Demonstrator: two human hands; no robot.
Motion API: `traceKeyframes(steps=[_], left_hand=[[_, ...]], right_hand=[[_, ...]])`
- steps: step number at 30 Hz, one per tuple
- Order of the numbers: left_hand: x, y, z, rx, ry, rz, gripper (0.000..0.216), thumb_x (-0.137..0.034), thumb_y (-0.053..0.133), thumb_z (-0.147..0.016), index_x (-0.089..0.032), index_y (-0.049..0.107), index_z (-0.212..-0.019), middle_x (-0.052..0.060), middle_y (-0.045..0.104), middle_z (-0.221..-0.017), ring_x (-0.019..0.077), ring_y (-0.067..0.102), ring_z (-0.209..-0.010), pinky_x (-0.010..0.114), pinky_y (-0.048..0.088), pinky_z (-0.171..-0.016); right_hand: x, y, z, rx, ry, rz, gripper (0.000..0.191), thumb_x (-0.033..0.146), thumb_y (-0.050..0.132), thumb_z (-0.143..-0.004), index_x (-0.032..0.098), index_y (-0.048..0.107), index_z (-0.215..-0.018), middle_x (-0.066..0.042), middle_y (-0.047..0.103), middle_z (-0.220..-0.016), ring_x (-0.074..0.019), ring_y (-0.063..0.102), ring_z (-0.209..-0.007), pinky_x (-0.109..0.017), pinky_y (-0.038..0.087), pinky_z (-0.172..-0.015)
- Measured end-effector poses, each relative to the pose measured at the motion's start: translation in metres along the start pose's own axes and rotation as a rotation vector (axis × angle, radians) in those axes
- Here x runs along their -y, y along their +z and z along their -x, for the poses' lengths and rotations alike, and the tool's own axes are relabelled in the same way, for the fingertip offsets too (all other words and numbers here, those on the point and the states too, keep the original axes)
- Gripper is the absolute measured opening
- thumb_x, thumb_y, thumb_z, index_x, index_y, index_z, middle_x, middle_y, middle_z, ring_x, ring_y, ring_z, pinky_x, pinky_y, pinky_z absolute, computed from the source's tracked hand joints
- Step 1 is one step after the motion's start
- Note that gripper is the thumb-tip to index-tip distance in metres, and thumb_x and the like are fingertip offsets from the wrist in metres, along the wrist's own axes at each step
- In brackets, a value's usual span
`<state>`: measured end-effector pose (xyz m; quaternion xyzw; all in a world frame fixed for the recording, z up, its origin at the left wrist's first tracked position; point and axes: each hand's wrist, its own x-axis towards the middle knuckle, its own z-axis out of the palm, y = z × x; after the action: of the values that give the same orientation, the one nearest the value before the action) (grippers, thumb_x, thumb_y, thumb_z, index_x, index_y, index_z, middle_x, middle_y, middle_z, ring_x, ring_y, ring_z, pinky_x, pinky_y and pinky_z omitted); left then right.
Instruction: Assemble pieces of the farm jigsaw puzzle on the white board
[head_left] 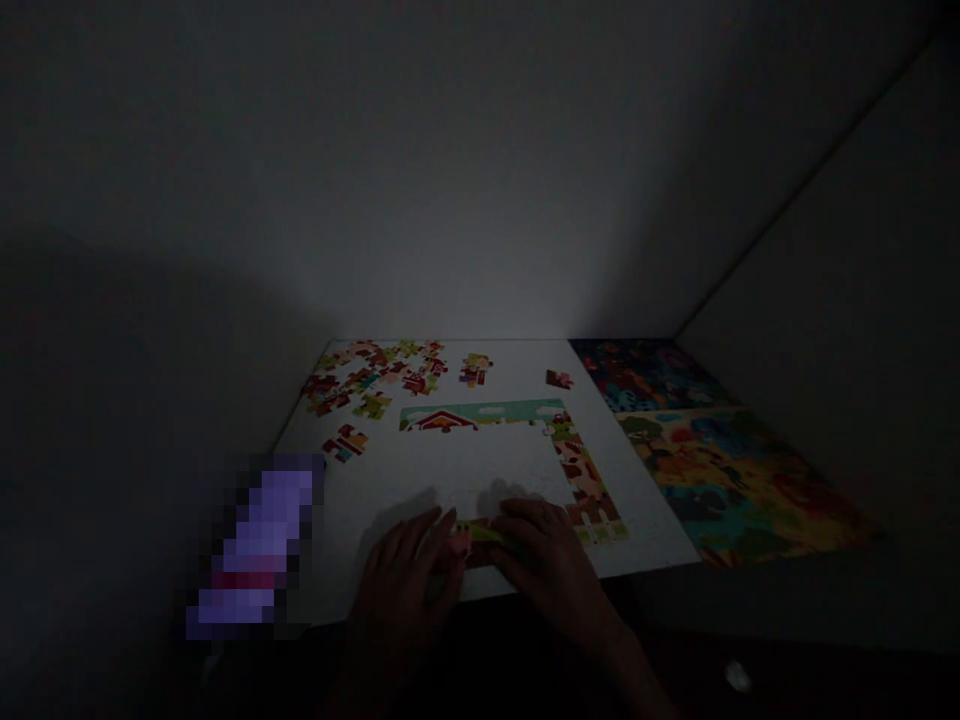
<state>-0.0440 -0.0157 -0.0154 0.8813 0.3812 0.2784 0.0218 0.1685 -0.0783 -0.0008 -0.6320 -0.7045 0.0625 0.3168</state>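
In dim light, my left hand [409, 565] is at the near edge of the white board, thumb and fingers closed on a pinkish jigsaw piece [459, 545]. Just right of it, my right hand [544, 555] curls its fingers over a strip of green and brown jigsaw pieces [484, 532], partly covering it. Beyond both hands lies a joined border of the puzzle: a top row [491, 412] with a red barn roof and sky, and a right column [583, 470] with brown-patched cows and a fence. White board shows inside that border.
Loose jigsaw pieces [375, 372] are heaped at the board's far left. A small cluster [475, 370] and a single piece [559, 379] lie behind the border. Colourful picture sheets [697, 480] adjoin the white board [345, 530] on the right. A pixelated purple oblong [259, 545] is at left.
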Motion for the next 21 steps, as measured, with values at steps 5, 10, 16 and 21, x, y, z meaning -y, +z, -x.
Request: traceKeyframes(steps=[5, 10, 16, 21], left_hand=[[0.008, 0.010, 0.004, -0.034, 0.031, -0.013, 0.044, -0.040, 0.057, -0.091, -0.028, 0.057, -0.133, 0.004, 0.064, -0.129, 0.0227, 0.062, -0.113, 0.035, 0.053, -0.090], [0.004, 0.008, 0.001, -0.080, 0.020, -0.040, 0.040, -0.041, 0.054, -0.092, -0.028, 0.059, -0.130, 0.004, 0.066, -0.127, 0.0225, 0.062, -0.113, 0.034, 0.053, -0.091], [0.003, 0.009, 0.001, -0.095, -0.101, -0.048, 0.037, -0.046, 0.050, -0.095, -0.025, 0.061, -0.124, 0.004, 0.070, -0.119, 0.0208, 0.066, -0.105, 0.032, 0.054, -0.084], [0.003, 0.011, 0.008, -0.138, -0.039, -0.043, 0.031, -0.032, 0.043, -0.099, -0.022, 0.064, -0.119, 0.006, 0.073, -0.110, 0.0208, 0.066, -0.101, 0.033, 0.049, -0.089]], right_hand=[[-0.009, -0.018, -0.008, 0.004, 0.036, -0.080, 0.023, 0.028, 0.068, -0.085, 0.028, 0.068, -0.108, -0.009, 0.066, -0.122, -0.0247, 0.062, -0.114, -0.041, 0.055, -0.092], [-0.061, -0.040, -0.051, -0.054, 0.049, -0.109, 0.023, 0.035, 0.058, -0.092, 0.026, 0.067, -0.111, -0.008, 0.067, -0.119, -0.0232, 0.062, -0.114, -0.043, 0.052, -0.096], [-0.154, -0.052, -0.134, -0.188, 0.142, -0.031, 0.034, 0.042, 0.052, -0.092, 0.015, 0.067, -0.106, -0.014, 0.070, -0.108, -0.0240, 0.066, -0.102, -0.041, 0.052, -0.089], [-0.201, -0.034, -0.161, -0.168, 0.337, 0.225, 0.035, 0.037, 0.052, -0.090, 0.011, 0.067, -0.107, -0.018, 0.069, -0.109, -0.0262, 0.064, -0.102, -0.039, 0.049, -0.088]])
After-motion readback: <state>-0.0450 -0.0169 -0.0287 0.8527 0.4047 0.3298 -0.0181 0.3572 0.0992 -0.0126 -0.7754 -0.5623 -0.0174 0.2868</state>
